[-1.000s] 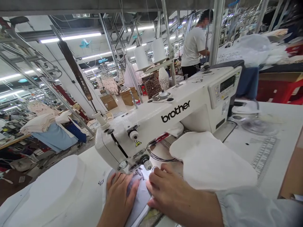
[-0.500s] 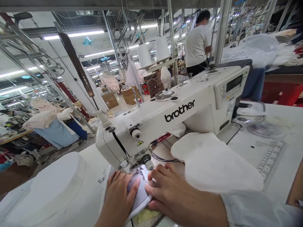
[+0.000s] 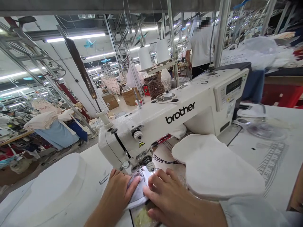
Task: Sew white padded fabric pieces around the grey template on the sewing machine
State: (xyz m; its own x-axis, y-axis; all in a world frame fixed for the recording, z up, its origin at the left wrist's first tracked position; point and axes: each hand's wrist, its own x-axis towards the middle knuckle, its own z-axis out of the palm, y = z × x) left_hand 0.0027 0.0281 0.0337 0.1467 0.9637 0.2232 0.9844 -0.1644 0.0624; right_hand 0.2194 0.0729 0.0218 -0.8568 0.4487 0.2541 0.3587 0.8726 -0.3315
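A white padded fabric piece point(image 3: 136, 196) with a thick rounded edge lies under the presser foot point(image 3: 142, 174) of a white Brother sewing machine point(image 3: 180, 110). My left hand point(image 3: 117, 192) rests flat on the piece's left side, thumb spread toward the foot. On the other side my right hand point(image 3: 169, 192) has bent fingers closed at the piece's right edge, close to the needle area; its fingertips are partly hidden. Right of that hand lies a larger white padded piece point(image 3: 220, 167) with a curved outline. Part of the sewn piece is covered by both hands.
A white padded stack point(image 3: 47, 186) sits at the left of the table. Red-handled snips point(image 3: 161, 139) and dark cords lie beneath the machine arm. A ruler scale point(image 3: 273, 168) marks the right tabletop. Thread cones point(image 3: 145, 58) stand behind; a person in a white shirt point(image 3: 202, 47) is farther back.
The fabric piece and both hands have shifted slightly at the presser foot, showing more of the yellowish plate in front. The person in the background has turned and moved a little right.
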